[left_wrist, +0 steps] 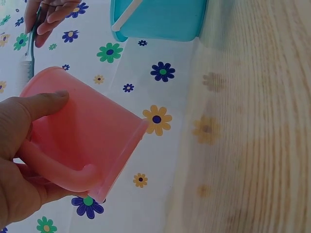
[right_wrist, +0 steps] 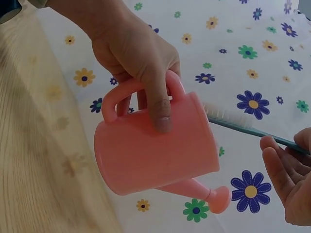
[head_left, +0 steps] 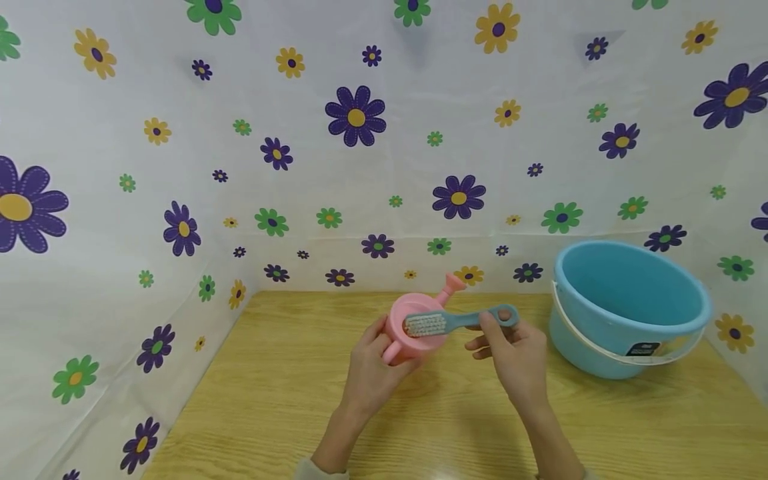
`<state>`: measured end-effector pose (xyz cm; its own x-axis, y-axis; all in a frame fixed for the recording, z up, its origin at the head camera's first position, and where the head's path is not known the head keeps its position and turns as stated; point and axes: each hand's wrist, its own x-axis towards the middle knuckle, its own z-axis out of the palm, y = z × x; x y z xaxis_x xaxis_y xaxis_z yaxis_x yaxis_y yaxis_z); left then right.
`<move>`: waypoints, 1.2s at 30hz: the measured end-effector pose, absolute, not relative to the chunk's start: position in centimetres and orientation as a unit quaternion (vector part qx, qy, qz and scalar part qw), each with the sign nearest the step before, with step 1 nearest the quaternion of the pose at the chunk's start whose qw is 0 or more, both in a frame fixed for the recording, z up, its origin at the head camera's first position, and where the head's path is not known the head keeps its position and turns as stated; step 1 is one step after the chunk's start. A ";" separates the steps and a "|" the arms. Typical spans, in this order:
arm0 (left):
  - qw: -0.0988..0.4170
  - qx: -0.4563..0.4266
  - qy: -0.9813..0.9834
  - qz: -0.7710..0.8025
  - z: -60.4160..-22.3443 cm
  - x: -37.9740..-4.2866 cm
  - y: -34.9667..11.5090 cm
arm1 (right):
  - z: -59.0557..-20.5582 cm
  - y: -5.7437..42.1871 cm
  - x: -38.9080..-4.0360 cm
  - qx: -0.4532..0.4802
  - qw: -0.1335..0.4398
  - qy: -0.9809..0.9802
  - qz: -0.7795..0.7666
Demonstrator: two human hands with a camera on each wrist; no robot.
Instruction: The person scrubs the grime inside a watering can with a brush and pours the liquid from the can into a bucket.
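Note:
My left hand grips a small pink toy watering can by its handle, with the thumb laid along the can's side. The can is held up over the table, its round opening facing me in the head view and its spout pointing to the far right. In my right hand is a blue-grey scrubbing brush, pinched near the holed end of its handle. White bristles face up toward the head camera, and the brush head overlaps the can's opening there. The right wrist view shows the bristles right at the can's rim.
A light blue bucket with a white handle stands on the wooden table at the right, close to my right hand. White sheeting with printed flowers hangs behind the table and along the left side.

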<state>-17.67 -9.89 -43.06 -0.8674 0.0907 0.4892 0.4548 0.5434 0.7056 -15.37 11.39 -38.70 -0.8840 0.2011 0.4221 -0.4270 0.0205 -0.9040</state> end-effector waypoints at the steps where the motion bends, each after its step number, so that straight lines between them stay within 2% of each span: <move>1: 0.203 -0.159 -0.855 -0.451 -43.0 -17.6 -9.9 | -38.6 11.4 -15.5 0.088 0.229 -0.680 0.691; 11: 0.209 -0.165 -0.850 -0.454 -43.0 -17.7 -9.9 | -36.8 10.9 -16.4 0.112 0.258 -0.692 0.664; 18: 0.204 -0.166 -0.849 -0.457 -43.0 -17.7 -9.7 | -34.3 10.1 -15.4 0.146 0.290 -0.702 0.634; 31: 0.205 -0.167 -0.852 -0.452 -43.2 -17.7 -9.6 | -32.7 9.1 -15.0 0.164 0.313 -0.737 0.576; 36: 0.205 -0.169 -0.851 -0.453 -43.3 -17.8 -9.6 | -32.4 8.8 -15.0 0.164 0.304 -0.744 0.572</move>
